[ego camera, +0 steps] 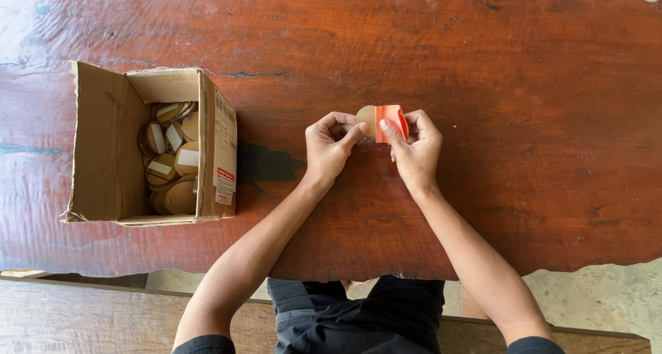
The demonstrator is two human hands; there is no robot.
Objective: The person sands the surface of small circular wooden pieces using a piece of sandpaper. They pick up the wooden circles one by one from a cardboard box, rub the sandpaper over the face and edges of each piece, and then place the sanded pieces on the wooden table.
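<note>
At frame centre, the left hand (pixel 329 146) and right hand (pixel 416 147) jointly pinch a small tan-and-orange folded card piece (pixel 383 122) above the wooden table (pixel 483 64); its long axis runs left-right, equally near both hands, well apart from the cardboard box (pixel 103 147) at left

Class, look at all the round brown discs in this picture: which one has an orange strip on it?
The disc held between the left hand and right hand over the table. The discs in the cardboard box show white strips or plain brown.

Soft, even daylight, sharp focus throughout, faint sheen at the table's (pixel 483 209) upper-left edge.
</note>
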